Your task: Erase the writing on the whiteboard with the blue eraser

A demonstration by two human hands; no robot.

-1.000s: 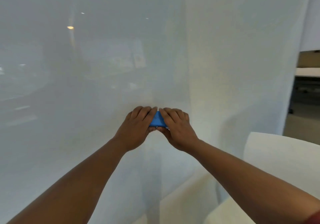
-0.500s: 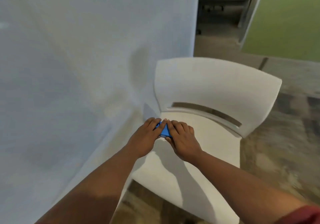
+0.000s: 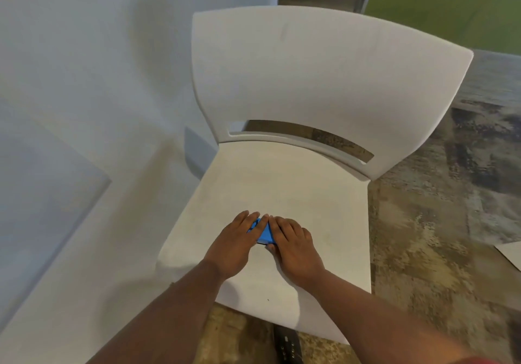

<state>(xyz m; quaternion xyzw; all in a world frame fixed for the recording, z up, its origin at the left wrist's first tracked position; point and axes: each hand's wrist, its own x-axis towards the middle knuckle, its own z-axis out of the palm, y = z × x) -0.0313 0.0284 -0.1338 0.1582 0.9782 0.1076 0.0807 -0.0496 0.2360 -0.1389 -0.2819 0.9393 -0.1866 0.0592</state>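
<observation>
The blue eraser lies on the seat of a white chair, near the seat's front. My left hand and my right hand both rest flat over it, fingertips meeting above it. Only a strip of blue shows between them. The whiteboard fills the left side of the view, and no writing shows on the visible part.
The white chair's curved back rises behind the seat. A mottled brown floor runs to the right. A dark object lies on the floor under the seat's front edge. A green wall stands far right.
The view swung from the whiteboard down to the chair. Both hands carried the eraser off the board and lowered it onto the chair seat.
</observation>
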